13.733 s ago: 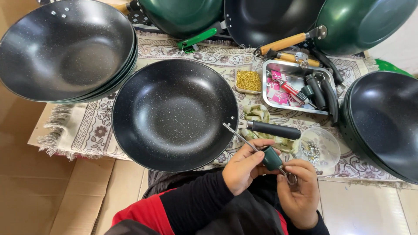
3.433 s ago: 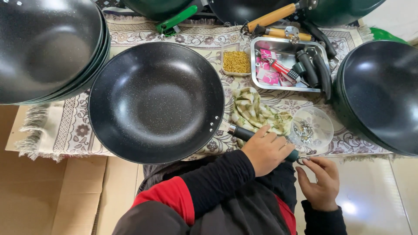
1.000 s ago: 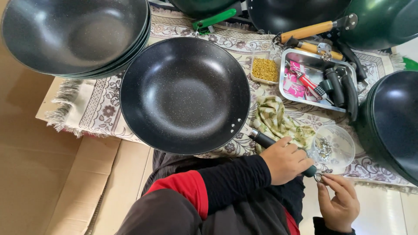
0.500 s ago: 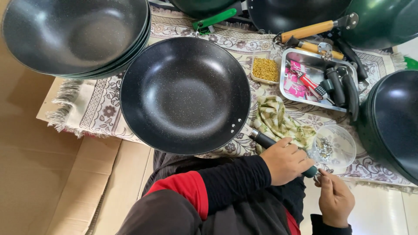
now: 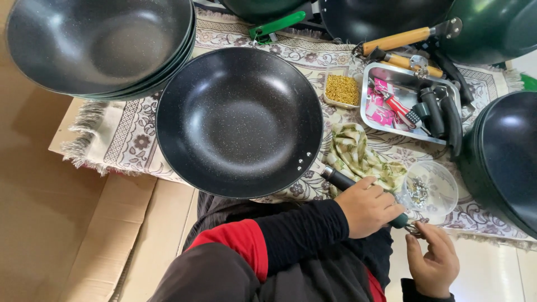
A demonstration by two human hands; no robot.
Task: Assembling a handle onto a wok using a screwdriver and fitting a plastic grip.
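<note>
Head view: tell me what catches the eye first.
A big black wok fills the middle of the patterned mat, with more woks stacked at top left. The left hand grips the wok's dark handle, the right hand at its end, beside a clear bowl.

The wok (image 5: 239, 120) lies left of the tray (image 5: 373, 89) (a stack of woks (image 5: 95, 45) farther left).

Single head-worn view; steeply downward, close above hands (image 5: 391, 229) and pan (image 5: 239, 122)
</note>
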